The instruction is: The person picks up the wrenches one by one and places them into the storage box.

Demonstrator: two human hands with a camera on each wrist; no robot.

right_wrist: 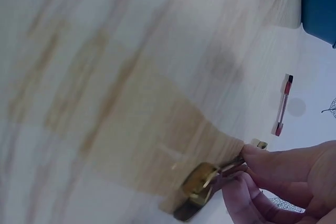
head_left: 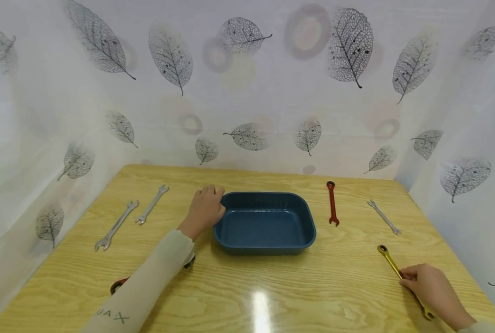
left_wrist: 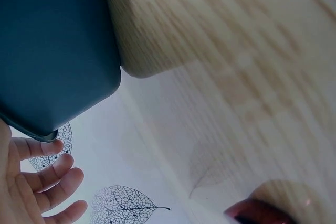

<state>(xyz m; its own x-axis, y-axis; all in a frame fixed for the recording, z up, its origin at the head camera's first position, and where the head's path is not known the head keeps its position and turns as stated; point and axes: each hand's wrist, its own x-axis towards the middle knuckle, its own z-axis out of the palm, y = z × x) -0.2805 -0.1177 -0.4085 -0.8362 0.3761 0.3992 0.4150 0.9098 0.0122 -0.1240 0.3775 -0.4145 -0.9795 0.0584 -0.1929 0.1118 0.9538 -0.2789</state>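
Observation:
In the head view a deep, dark blue rectangular tray [head_left: 264,251] sits mid-table. My left hand [head_left: 207,206] holds its far left corner at the rim. Seen by the left wrist camera, several spread, bent fingers [left_wrist: 55,174] show outside the tray wall [left_wrist: 63,40], and the thumb is hidden. At the near right my right hand [head_left: 432,287] pinches a gold ratcheting combination wrench [head_left: 390,261] around its middle, thumb against fingertips. The wrench's ring end points away toward the tray side. Its open end [right_wrist: 197,190] shows close over the table in the right wrist view.
Two silver open-end wrenches [head_left: 120,225] [head_left: 153,205] lie at the left. Under the left forearm is a partly hidden red wrench [head_left: 116,285]. Right of the tray lie a red wrench [head_left: 332,203] and a small silver wrench [head_left: 384,217]. Leaf-print curtains [head_left: 247,92] enclose the table.

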